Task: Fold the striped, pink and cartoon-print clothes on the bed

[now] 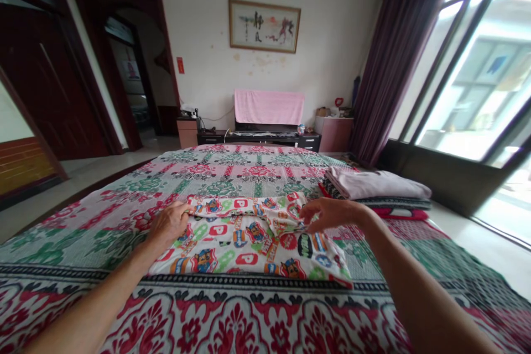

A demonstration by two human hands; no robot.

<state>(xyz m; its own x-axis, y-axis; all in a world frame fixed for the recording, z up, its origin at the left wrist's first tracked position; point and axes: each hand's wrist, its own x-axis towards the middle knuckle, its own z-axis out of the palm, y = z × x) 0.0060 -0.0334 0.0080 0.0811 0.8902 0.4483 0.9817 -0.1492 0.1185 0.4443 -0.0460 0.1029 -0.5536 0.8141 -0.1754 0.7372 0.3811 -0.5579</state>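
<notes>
A white cartoon-print garment (244, 246) lies partly folded on the patterned bedspread (232, 171) in front of me. My left hand (169, 222) presses down on its left edge, fingers gripping the folded upper band. My right hand (327, 214) pinches a fold of the same garment near its right side, with the fingertips closed on the fabric.
A stack of folded clothes (375, 185), pale pink on top, sits on the bed at the right. Beyond the bed stands a low dark cabinet (259, 137) with a pink cloth (269, 106) over a screen. Large windows (477, 83) and a dark curtain are at the right, doors at the left.
</notes>
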